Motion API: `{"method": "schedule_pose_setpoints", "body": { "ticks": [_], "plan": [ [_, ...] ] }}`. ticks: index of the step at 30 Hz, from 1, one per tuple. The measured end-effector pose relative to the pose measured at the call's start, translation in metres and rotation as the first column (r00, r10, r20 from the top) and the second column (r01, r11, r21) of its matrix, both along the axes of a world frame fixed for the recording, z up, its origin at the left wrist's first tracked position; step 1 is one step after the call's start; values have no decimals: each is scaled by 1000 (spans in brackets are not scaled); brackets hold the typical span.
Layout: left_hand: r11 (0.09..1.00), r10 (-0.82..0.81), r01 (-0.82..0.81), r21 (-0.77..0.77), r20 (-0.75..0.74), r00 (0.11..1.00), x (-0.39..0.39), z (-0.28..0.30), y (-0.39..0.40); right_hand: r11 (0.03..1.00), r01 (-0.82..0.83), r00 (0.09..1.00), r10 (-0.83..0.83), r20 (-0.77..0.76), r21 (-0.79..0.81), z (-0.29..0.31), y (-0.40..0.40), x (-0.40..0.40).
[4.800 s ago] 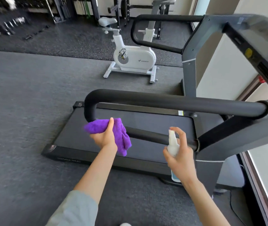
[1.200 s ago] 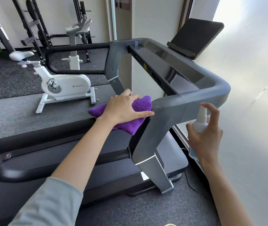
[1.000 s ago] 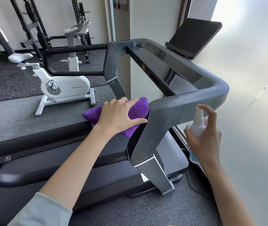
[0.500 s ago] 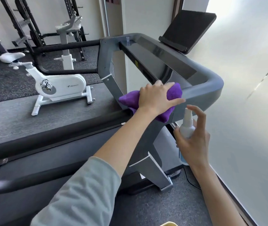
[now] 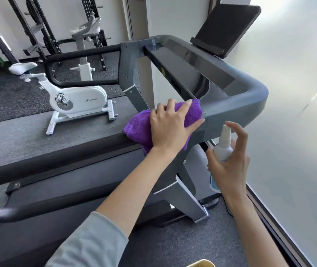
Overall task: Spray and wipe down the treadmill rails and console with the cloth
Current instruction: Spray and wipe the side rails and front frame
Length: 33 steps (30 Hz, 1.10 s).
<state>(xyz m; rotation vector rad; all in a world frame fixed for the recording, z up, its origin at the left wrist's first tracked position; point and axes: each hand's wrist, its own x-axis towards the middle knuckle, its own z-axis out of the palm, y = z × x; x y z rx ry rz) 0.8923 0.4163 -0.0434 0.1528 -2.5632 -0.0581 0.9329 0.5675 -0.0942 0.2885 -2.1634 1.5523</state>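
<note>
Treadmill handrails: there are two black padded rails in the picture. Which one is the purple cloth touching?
The near handrail, running from lower left up to the grey console arm. The left hand presses the purple cloth where they meet. The far handrail is untouched.

spray bottle (image 5: pixel 223 149): lower body hidden | cloth (image 5: pixel 138 125): partly covered

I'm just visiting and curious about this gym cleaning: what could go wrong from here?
Spray might reach electronics: the right hand holds the spray bottle just below the console, with the dark tablet propped on top, so mist could drift onto either.

The purple cloth hangs partly off the rail under the left hand; a loose fold could slip off mid-wipe.
</note>
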Motion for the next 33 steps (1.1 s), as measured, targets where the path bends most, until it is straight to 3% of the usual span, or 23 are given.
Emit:
{"method": "schedule_pose_setpoints", "body": {
  "ticks": [3,8,13,17,22,27,33],
  "plan": [
    [994,75,-71,86,-46,996,-10,3,18,1000,-8,1000,8,5,-18,3,3,4],
    [990,137,-119,78,-304,943,9,-37,20,999,-13,999,12,-31,-52,6,10,6],
    [928,322,-204,313,-392,862,10,-53,42,997,1,999,-5,-51,-80,3,22,13],
    [957,274,-218,190,-353,895,-19,-30,63,998,1,1000,-3,-25,-63,2,27,8],
    [993,100,-119,-14,-450,888,-21,-56,59,999,-7,999,5,-34,-49,-1,27,-2],
    [981,193,-168,96,-557,808,6,-99,30,998,-14,1000,14,9,-65,-11,32,-2],
    [948,313,-226,223,-536,784,-11,-70,40,999,-9,999,11,35,-42,-19,33,-5]
  ]
}}
